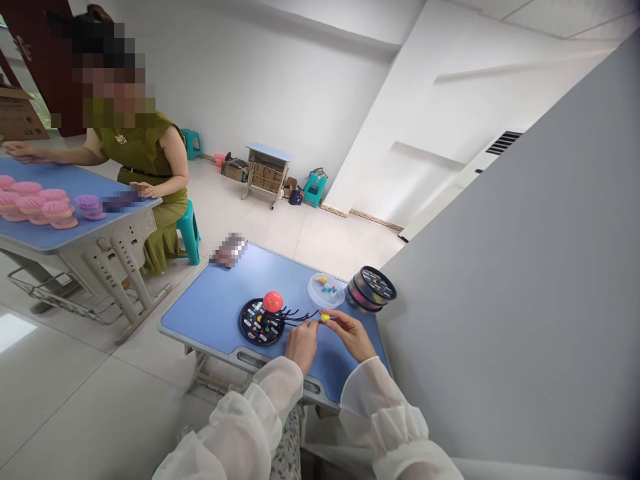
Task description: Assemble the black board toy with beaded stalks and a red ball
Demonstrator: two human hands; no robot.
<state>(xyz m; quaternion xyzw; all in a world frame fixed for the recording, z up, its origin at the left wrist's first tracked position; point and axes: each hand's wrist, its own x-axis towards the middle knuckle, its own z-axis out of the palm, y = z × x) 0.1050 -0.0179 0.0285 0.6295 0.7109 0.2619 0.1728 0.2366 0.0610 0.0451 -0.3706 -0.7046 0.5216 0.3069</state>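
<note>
My right hand (pixel 354 335) pinches a small yellow ball (pixel 325 318) at the tips of several thin black arms (pixel 295 315). Those arms reach out from a round black base (pixel 257 327) printed with coloured planets, which carries a larger red ball (pixel 273 301) on top. Close beside it, my left hand (pixel 303 343) is closed around the end of a black arm. Whether the yellow ball sits on an arm's tip cannot be made out. Behind my hands lies a shallow clear dish (pixel 326 291) with small yellow, blue and red pieces in it.
Stacked black round cases (pixel 371 289) stand at the blue desk's (pixel 210 313) right edge, by a grey partition (pixel 510 300). A blurred-out flat object (pixel 229 250) lies at the far left corner. Left, a person in green (pixel 143 153) sits at another desk with pink tubs (pixel 35 200).
</note>
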